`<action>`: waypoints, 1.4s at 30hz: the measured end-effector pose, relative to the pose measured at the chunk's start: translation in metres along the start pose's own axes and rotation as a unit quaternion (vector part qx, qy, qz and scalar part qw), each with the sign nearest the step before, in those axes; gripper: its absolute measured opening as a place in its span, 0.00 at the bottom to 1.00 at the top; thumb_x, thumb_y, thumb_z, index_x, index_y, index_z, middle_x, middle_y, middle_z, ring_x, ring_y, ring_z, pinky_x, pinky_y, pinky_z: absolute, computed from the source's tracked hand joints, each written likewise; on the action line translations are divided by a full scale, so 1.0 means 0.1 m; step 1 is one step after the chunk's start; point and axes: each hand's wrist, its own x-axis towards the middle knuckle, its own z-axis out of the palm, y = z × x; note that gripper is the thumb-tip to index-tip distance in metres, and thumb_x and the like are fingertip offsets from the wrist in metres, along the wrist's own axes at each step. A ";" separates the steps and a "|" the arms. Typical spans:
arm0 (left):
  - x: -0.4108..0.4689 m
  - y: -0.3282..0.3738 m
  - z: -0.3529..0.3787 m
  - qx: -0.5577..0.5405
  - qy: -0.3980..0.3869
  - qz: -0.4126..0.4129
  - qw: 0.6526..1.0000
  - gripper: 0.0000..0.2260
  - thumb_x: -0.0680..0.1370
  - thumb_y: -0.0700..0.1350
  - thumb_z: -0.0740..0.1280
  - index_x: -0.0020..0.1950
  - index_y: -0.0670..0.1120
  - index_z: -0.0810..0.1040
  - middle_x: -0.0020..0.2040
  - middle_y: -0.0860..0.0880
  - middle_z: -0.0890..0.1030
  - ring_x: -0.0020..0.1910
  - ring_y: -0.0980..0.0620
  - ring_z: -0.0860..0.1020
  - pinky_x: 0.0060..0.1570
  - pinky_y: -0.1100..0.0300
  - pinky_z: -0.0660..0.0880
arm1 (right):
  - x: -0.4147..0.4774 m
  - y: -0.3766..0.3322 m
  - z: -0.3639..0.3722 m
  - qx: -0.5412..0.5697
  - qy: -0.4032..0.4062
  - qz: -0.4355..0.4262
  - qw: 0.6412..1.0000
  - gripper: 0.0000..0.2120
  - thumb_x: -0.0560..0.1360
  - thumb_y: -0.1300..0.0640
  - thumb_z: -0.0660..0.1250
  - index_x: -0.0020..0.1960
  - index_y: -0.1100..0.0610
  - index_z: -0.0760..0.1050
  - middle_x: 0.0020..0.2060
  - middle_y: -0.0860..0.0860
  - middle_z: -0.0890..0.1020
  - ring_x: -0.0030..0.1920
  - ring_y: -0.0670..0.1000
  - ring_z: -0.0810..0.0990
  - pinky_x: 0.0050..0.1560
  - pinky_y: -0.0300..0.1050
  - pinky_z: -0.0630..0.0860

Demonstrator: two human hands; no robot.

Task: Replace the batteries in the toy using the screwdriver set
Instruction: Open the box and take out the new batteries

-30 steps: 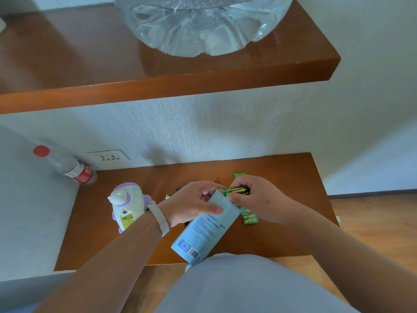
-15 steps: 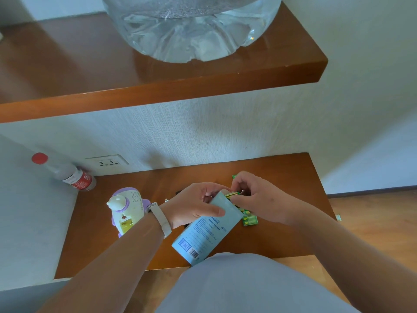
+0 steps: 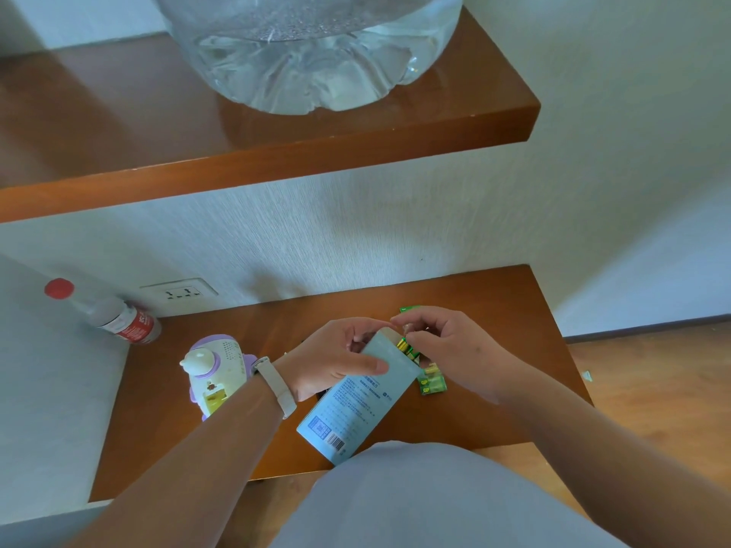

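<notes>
At the far left a red-capped bottle (image 3: 118, 319) leans against the wall beside a wall socket (image 3: 180, 292); both sit at the back of the wooden table (image 3: 506, 350). The purple and white toy (image 3: 215, 363) lies on the table just left of the left forearm, touched by neither hand. The left arm reaches in from the lower left, a pale wristband (image 3: 275, 386) round the wrist. The left hand (image 3: 334, 357) grips the upper end of a light blue box (image 3: 356, 401), thumb laid across its printed face and fingers curled behind it; the box tilts, its barcode end low and toward the person. At the box's top right corner the right hand (image 3: 451, 350) arches over, wrist raised and fingers bent down, its fingertips pinching a green and gold battery (image 3: 404, 346); whether the battery sits inside the box mouth cannot be told. More green batteries (image 3: 433, 383) lie on the table under that hand, just right of the box. Above, a clear water jug (image 3: 308, 57) stands on an upper shelf (image 3: 277, 160).
</notes>
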 end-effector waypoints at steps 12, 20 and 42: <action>-0.02 -0.16 0.09 -0.092 0.010 -0.019 0.996 0.23 0.73 0.45 0.72 0.69 0.46 0.78 0.59 0.42 0.84 0.56 0.39 0.83 0.60 0.44 0.79 | -0.04 0.04 0.06 -0.001 0.015 -0.009 1.000 0.03 0.76 0.56 0.71 0.47 0.48 0.80 0.42 0.44 0.85 0.50 0.48 0.84 0.50 0.51 0.84; 0.02 -0.30 0.01 -0.128 0.038 -0.022 0.991 0.26 0.72 0.45 0.73 0.70 0.47 0.76 0.57 0.43 0.85 0.54 0.41 0.84 0.52 0.52 0.79 | 0.00 0.17 0.08 0.000 0.040 -0.015 0.999 0.08 0.76 0.59 0.70 0.50 0.46 0.81 0.43 0.42 0.85 0.48 0.45 0.83 0.48 0.44 0.82; 0.15 -0.40 -0.08 -0.124 0.042 -0.049 0.990 0.21 0.79 0.37 0.71 0.71 0.49 0.76 0.60 0.48 0.84 0.57 0.45 0.83 0.55 0.55 0.77 | 0.20 1.59 0.12 -0.423 -0.160 0.159 0.878 0.16 0.74 0.39 0.68 0.46 0.52 0.73 0.41 0.49 0.77 0.40 0.51 0.76 0.36 0.45 0.71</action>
